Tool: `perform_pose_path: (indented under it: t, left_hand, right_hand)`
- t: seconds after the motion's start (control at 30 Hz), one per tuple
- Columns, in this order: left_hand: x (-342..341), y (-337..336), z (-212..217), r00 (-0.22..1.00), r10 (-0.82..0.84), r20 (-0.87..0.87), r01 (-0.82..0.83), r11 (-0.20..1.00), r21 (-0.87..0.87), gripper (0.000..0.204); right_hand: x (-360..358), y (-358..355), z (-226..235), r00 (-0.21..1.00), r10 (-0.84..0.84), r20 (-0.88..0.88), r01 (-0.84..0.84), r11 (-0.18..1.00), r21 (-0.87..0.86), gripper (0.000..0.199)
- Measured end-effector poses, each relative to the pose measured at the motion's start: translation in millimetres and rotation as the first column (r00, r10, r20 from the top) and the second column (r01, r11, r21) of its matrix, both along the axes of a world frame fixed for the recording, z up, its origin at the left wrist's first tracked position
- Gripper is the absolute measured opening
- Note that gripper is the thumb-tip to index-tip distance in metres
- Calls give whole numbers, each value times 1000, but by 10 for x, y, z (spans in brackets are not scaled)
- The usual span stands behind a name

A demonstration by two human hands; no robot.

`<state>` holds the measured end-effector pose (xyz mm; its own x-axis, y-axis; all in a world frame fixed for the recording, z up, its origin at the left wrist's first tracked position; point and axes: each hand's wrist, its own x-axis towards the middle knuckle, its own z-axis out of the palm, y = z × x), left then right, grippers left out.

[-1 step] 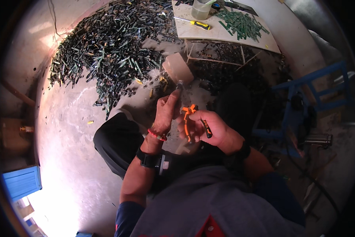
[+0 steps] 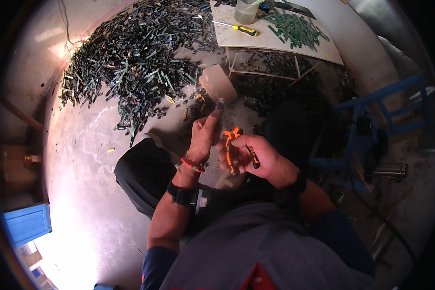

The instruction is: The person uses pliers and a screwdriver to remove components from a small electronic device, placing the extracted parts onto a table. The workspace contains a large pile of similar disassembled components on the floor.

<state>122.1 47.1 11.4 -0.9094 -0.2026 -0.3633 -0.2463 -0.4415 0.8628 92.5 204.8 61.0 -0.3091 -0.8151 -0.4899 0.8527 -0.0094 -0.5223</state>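
Observation:
In front of my lap, my left hand [image 2: 205, 133] is closed, thumb up, on a small greyish piece [image 2: 221, 103] whose tip sticks out past the thumb. What kind of piece it is cannot be made out. Close beside it on the right, my right hand [image 2: 262, 155] is wrapped round pliers [image 2: 229, 150] with orange and black handles. The jaws of the pliers are hard to see against the dark background. A tan block [image 2: 217, 82] lies on the floor just beyond my left hand.
A large heap of dark, narrow strips [image 2: 135, 63] covers the floor ahead and left. On a low white table [image 2: 280, 48] are a yellow-black screwdriver [image 2: 246, 31], green strips [image 2: 297, 30] and a cloudy container [image 2: 246, 12]. A blue frame [image 2: 386, 106] stands at right.

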Motion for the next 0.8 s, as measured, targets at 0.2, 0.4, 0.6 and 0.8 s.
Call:
perform_pose_path:
  t: [0.2,0.4,0.6,0.8]
  left_hand:
    - [-20,20,-41,1000,2,-25,-4,998,-70,44]
    - [-2,12,-43,999,-2,-49,-5,991,-134,46]
    - [-21,27,-73,999,4,-53,-11,992,-128,46]
    - [-32,24,-134,997,14,-70,-26,986,-167,46]
  right_hand:
    - [-21,7,-40,1000,-21,10,20,996,92,26]
    - [13,-22,145,1000,-5,-1,5,983,186,26]
    - [-14,12,15,997,15,-73,-3,987,161,31]
    - [37,-14,38,997,-72,-21,75,978,196,28]
